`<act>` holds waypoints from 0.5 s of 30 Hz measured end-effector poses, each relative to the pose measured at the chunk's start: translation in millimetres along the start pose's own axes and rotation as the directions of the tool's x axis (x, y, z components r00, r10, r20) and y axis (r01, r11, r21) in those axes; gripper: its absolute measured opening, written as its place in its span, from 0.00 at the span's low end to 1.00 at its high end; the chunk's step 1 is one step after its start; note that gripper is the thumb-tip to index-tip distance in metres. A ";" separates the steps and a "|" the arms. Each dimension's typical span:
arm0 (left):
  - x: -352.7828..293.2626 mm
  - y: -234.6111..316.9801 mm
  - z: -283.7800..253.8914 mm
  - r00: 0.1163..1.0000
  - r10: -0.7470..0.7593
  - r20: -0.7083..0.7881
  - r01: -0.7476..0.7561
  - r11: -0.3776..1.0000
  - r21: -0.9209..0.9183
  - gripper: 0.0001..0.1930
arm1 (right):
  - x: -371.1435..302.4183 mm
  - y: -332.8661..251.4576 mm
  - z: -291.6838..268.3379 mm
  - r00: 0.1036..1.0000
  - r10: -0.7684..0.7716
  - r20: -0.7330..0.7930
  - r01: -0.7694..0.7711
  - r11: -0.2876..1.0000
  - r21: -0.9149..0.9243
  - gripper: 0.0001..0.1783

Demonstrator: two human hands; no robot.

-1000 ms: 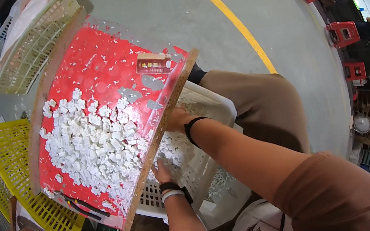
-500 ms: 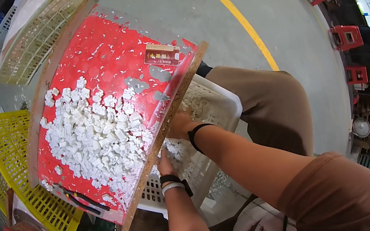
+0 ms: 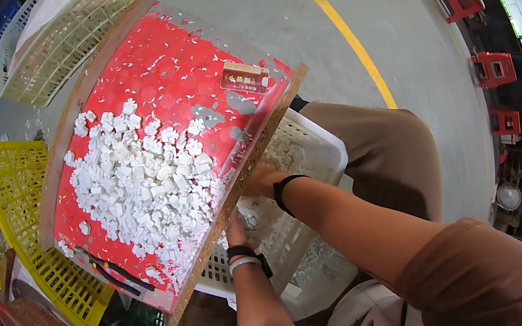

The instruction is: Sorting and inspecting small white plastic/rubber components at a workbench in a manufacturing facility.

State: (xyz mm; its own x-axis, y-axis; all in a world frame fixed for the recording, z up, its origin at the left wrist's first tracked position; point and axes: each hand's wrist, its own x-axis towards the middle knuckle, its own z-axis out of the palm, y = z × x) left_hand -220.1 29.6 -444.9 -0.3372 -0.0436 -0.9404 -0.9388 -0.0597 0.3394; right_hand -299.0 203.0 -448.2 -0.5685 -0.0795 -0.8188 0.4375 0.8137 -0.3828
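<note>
We have both bare hands down by the white plastic basket (image 3: 340,156), which sits between our knees, partly under the near edge of the red surface (image 3: 144,52). The right hand (image 3: 260,180) reaches inside it, and the left hand (image 3: 236,227) is lower down, near the chipboard edge (image 3: 244,165). The fingers are hidden by that edge and the loose material, so we cannot tell whether they are spread, pressed together or pinching anything.

The basket is smooth and hard, with slotted walls and a rounded rim; as far as it shows, its long axis slants from upper right to lower left, roughly along the chipboard. Whitish bits (image 3: 285,152) lie inside, rough and crumbly.

On the surface, white pieces (image 3: 148,181) form a broad heap: small, matt, chunky, some blocky, some knobbly, pointing every way. Thin flakes are scattered over the smooth, worn red sheet. Beyond the heap lies a flat red-brown rectangular pack (image 3: 244,78), its long axis nearly crosswise, right end dipping. At the lower left corner, a slim black-and-yellow hand tool (image 3: 119,277) slants from upper left to lower right.
</note>
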 end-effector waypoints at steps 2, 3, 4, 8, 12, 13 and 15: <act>-0.2 -1.2 15.4 0.997 0.069 0.033 -0.069 0.998 -0.011 0.32 | -6.6 13.3 -5.6 0.987 -0.149 -0.051 0.136 0.969 -0.206 0.40; -8.7 4.7 21.8 0.990 -0.068 0.123 0.068 0.998 0.000 0.33 | -11.4 20.8 -11.1 0.989 -0.138 -0.053 0.123 0.969 -0.213 0.40; -14.5 12.8 12.3 0.965 -0.191 0.179 0.191 0.981 0.019 0.34 | -18.2 8.7 -15.2 0.998 -0.048 0.039 0.051 0.996 -0.078 0.40; 38.8 -30.6 -83.1 0.985 -0.080 0.151 0.080 0.997 0.007 0.36 | -48.9 -70.9 -26.4 0.983 0.014 0.183 -0.020 0.999 0.030 0.39; -22.4 20.1 34.7 0.963 -0.169 0.210 0.197 0.973 -0.120 0.38 | -22.0 14.4 -29.8 1.000 -0.003 -0.001 0.003 1.000 -0.027 0.39; -21.6 22.1 14.9 0.877 -0.078 0.474 0.132 0.988 -0.082 0.39 | -25.0 3.7 -29.9 0.999 0.018 0.046 -0.017 0.999 -0.033 0.39; -12.2 14.9 -9.7 0.923 -0.182 0.340 0.249 0.954 -0.167 0.39 | -33.6 -20.2 -36.1 0.989 0.055 0.137 -0.048 0.997 -0.052 0.40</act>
State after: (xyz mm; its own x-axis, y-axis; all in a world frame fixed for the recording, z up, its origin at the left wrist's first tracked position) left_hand -229.3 19.6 -428.2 -0.1647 0.3095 -0.9365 -0.9678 -0.2341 0.0928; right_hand -313.9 210.1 -397.5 -0.4429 -0.1126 -0.8895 0.4277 0.8454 -0.3200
